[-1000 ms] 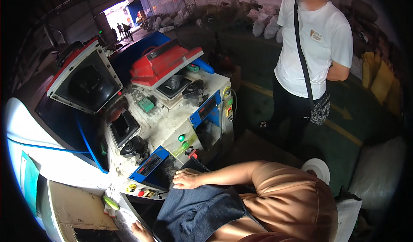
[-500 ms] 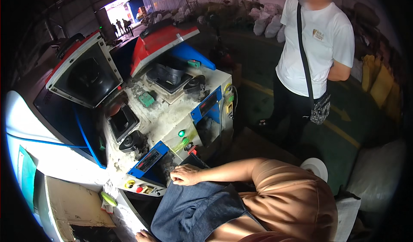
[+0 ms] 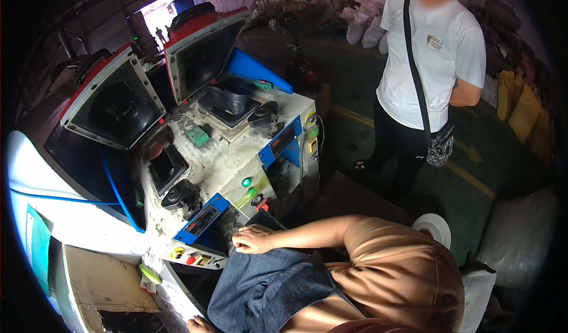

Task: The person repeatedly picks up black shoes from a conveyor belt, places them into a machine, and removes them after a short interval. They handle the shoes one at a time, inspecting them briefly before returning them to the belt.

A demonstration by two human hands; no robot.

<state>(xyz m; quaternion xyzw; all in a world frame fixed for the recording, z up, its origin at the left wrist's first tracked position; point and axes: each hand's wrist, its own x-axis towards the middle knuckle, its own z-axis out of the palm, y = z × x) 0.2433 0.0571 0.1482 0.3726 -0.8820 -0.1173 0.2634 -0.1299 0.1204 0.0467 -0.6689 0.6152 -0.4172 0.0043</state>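
Looking at the denim piece [image 3: 266,285], how far along would you say the work is?

Early, I'd judge. The denim lies bunched in the person's lap, just in front of the machine [image 3: 236,161], and none of it is up on the machine's top. Both red-framed hoods [image 3: 112,105] at the machine's back stand tilted open, and the dark stations under them look bare of cloth.

And the right hand [image 3: 254,239]?

It rests on the denim's upper edge, right against the front of the machine, just below the blue control panel [image 3: 201,220] and the green button [image 3: 246,182]. Its fingers are curled down onto the cloth. Whether they pinch it or only lie on it, I cannot tell.

The left hand [image 3: 200,326]?

Only a sliver shows, cut off by the lower edge of the picture, in front of the machine and touching the denim's lower end. Its fingers are out of sight, so their state is unknown.

What is left, then?

By my reading nearly everything: the cloth has not been laid onto the machine or fed into any station.

Anything else hard to make out?

The small dark parts on the machine's grimy top are too blurred to name. The cardboard box [image 3: 100,274] left of the machine is shadowed inside. A standing person [image 3: 432,67] in a white shirt waits to the machine's right, hands hidden, and a white roll [image 3: 435,229] peeks from behind the seated person's tan sleeve.
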